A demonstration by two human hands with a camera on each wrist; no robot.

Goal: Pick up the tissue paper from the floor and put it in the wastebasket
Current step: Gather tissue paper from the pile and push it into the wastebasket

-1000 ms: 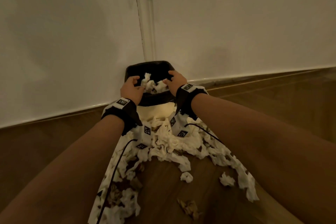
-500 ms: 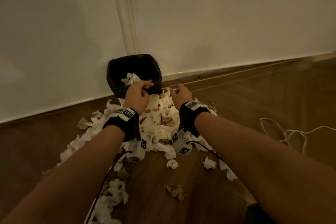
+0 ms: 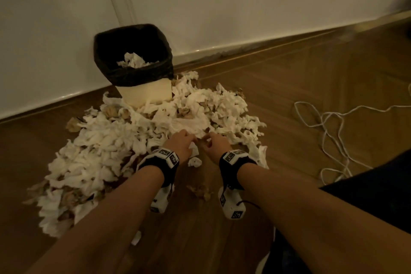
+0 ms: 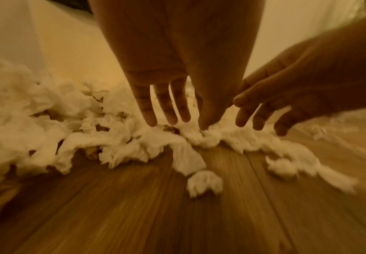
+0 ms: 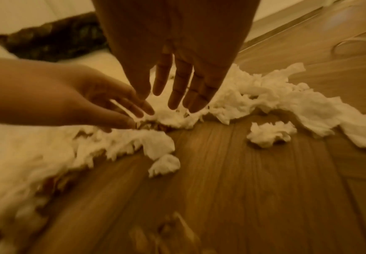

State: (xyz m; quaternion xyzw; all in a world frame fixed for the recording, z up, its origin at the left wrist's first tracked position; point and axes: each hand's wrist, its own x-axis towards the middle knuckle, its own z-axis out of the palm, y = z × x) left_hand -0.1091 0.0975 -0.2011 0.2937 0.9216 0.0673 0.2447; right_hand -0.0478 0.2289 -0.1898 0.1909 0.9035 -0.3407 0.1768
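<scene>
A big heap of crumpled white tissue paper [image 3: 138, 131] covers the wooden floor in front of a cream wastebasket [image 3: 146, 93] lined with a black bag; some tissue [image 3: 133, 61] lies inside it. Both my hands are down at the heap's near edge, side by side. My left hand [image 3: 181, 142] has straight, spread fingers [image 4: 169, 110] whose tips touch the tissue [image 4: 188, 135]. My right hand [image 3: 214, 143] is likewise spread, its fingertips [image 5: 177, 96] just above or on the tissue [image 5: 177, 118]. Neither hand holds anything.
The wastebasket stands against a white wall [image 3: 244, 6] by a vertical moulding. A tangled white cord [image 3: 329, 127] lies on the floor to the right. Small loose tissue balls [image 3: 194, 162] and brownish scraps [image 3: 200, 191] lie near my wrists. Bare floorboards [image 3: 222, 229] lie below my arms.
Both hands have left the wastebasket rim, where they dropped tissue, and come back down to the near edge of the heap. The view has pulled back from the basket.
</scene>
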